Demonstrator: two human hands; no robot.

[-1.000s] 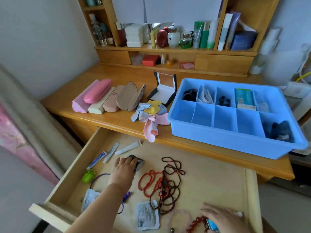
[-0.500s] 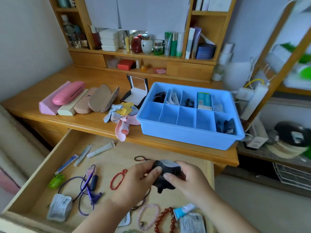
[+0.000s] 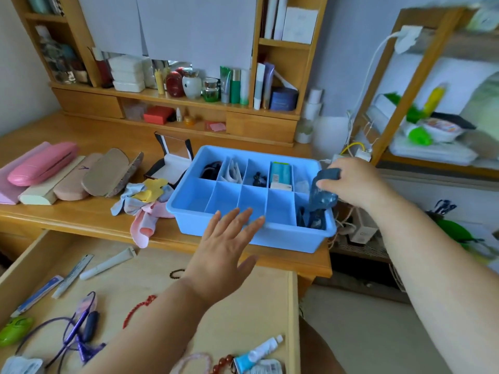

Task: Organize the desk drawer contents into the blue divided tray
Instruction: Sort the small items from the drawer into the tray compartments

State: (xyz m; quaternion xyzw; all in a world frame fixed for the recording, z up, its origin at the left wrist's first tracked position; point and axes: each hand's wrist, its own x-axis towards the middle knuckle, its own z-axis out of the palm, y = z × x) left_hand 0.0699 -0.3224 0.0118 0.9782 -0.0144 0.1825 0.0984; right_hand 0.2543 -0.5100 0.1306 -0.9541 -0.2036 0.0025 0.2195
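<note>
right hand (image 3: 351, 182) pinches dark blue pouch (image 3: 322, 193) over blue tray (image 3: 251, 238), left hand (image 3: 224, 249) spread

Dark pouch (image 3: 322, 194) — over blue tray's (image 3: 189, 211) front-right compartment.

A home bedroom: wooden desk (image 3: 81, 220) with cosmetics bottles (image 3: 232, 86), glasses cases (image 3: 43, 163).
</note>
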